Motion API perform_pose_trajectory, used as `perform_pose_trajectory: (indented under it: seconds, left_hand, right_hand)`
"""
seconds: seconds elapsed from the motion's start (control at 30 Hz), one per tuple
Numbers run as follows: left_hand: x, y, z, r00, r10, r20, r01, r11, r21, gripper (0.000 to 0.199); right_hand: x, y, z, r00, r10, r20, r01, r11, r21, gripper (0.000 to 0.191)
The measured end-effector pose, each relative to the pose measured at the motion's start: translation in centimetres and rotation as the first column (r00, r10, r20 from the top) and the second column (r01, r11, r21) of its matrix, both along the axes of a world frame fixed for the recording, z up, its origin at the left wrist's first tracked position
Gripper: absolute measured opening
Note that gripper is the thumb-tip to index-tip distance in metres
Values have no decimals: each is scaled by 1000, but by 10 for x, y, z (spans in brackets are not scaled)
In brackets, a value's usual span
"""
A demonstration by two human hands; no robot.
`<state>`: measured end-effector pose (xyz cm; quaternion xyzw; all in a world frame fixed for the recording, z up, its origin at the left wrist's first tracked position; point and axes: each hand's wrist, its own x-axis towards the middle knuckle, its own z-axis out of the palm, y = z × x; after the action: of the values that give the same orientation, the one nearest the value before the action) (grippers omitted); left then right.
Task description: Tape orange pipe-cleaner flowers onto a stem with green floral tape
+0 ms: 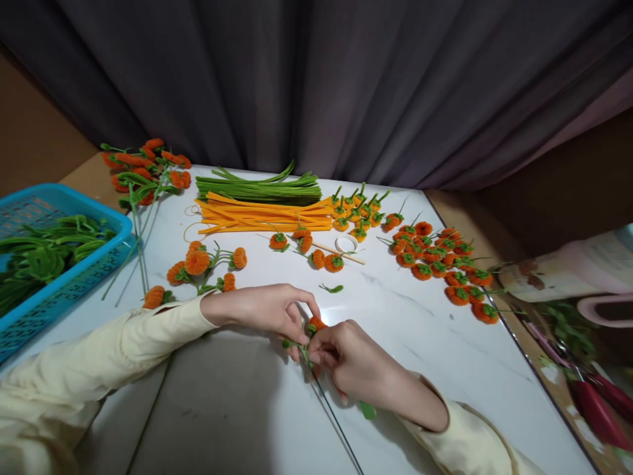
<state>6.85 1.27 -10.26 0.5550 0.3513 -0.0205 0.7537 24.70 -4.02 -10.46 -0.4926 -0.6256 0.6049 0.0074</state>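
Observation:
Near the middle of the table, both hands meet at a pipe-cleaner pumpkin sprig: a small orange pumpkin [317,324] with green stem pieces and a long thin dark wire [332,408] running down toward the front. My left hand [271,311], from the left, has its thumb and fingers closed around the green part. My right hand [353,361] pinches the same stem just below the pumpkin; its fingertips partly hide the join. A loose green leaf piece [332,288] lies beyond the hands. A flat green piece [368,410] shows under my right wrist.
Left, a blue basket [127,227] holds green leaves. Behind are green pipe cleaners [257,188], orange-yellow strips [267,214] and a white ring-shaped lid [347,244]. Many orange pumpkins [438,254] lie right. Finished-looking sprigs [198,260] lie left. A pink-handled cup [568,267] stands far right.

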Motion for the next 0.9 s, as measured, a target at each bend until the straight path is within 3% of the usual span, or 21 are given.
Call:
perform_pose_trajectory:
  seconds: [0.2, 0.43, 0.53, 0.77, 0.9]
  left_hand:
    - [2, -3, -3, 992, 121, 38, -117, 989, -90, 41]
    - [1, -3, -4, 989, 127, 79, -118, 987, -107, 40]
    - [1, -3, -5, 988, 123, 96, -113, 988, -106, 39]
    - [-1, -6, -5, 985, 132, 112, -122, 988, -97, 36]
    - [0, -6, -6, 982, 153, 115, -144, 986, -77, 36]
  right_hand:
    - [0, 0, 3, 999, 39, 34, -40, 999, 16, 16]
    - [5, 0, -1, 995, 80, -62, -82, 996, -30, 19]
    - [8, 1, 0, 991, 83, -100, -83, 997, 10, 19]
    - [9, -2, -2, 983, 24, -184, -11, 997, 71, 25]
    - [9, -7, -11, 952, -113, -283, 93, 992, -81, 20]
